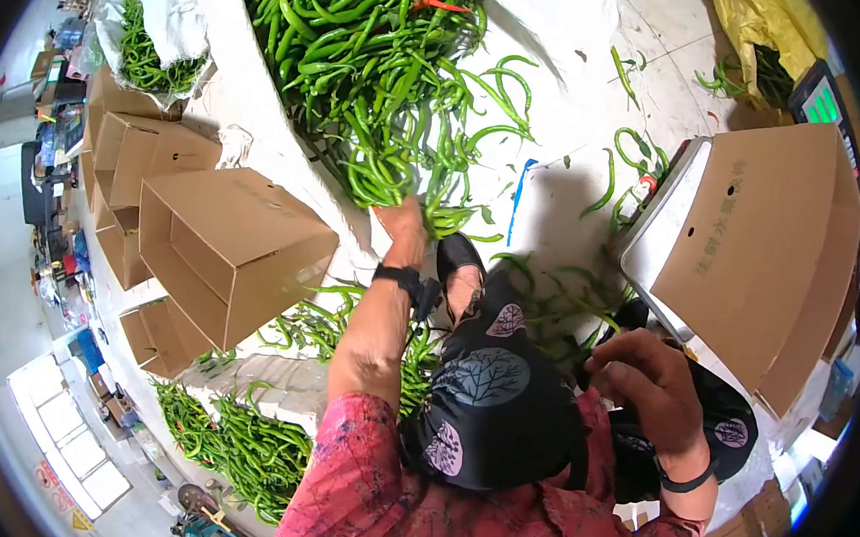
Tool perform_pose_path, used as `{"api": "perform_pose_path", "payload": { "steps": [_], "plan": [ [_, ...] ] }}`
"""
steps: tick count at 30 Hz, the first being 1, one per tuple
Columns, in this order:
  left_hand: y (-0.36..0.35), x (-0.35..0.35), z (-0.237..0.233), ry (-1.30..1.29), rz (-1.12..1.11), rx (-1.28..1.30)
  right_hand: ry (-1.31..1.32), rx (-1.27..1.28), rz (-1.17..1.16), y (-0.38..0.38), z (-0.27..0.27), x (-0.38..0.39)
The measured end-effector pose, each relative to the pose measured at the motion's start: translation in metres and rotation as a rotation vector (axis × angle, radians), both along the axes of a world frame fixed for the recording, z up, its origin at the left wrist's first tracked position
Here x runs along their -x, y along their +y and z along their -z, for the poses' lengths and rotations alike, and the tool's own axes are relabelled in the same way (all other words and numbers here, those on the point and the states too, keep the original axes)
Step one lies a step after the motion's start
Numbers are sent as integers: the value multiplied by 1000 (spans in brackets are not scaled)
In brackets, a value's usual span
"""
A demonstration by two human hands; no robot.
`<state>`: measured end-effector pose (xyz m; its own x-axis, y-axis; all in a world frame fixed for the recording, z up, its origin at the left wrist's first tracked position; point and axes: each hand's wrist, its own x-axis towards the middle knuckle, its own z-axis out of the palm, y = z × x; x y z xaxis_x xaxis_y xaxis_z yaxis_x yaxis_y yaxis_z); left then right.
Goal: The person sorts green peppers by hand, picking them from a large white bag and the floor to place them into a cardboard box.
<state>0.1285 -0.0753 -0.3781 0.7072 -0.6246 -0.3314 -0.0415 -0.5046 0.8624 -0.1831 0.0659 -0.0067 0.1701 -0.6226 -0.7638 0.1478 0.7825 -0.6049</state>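
My left hand (400, 219) reaches down into the front of a large heap of long green chili peppers (355, 52). Peppers cover most of its fingers, and a bunch of them lies in its grasp, slightly blurred. A black band sits on that wrist. Over my right knee, my right hand (651, 385) hangs with loosely bent fingers and nothing visible in it. The nearest thing to it is a brown cardboard box (762, 240), upright on a metal-edged platform (645, 250).
Several open cardboard boxes (239, 247) stand at left. More green peppers (242, 449) lie at lower left, with another sackful (143, 49) at upper left. A blue strip (520, 200) and loose peppers lie on the pale floor. A green-lit display (822, 103) and yellow bag (775, 24) are upper right.
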Motion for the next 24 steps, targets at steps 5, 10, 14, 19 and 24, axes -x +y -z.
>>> {"api": "perform_pose_path", "payload": {
  "steps": [5, 10, 14, 19, 24],
  "plan": [
    [4, 23, -32, 816, -172, -119, 21, 49, -11, 1, 2, 4],
    [0, 61, -121, 1186, -108, -102, 11, 49, -16, -4, 0, 2],
    [-10, 53, -184, 1333, -54, -56, 33, 51, -32, -10, -14, 4],
    [13, 32, -284, 1472, 152, -24, 59, 59, -54, -8, -25, 5],
    [33, 34, -363, 1309, 303, 28, 87, 262, -64, 5, -16, 8]
  ]
}}
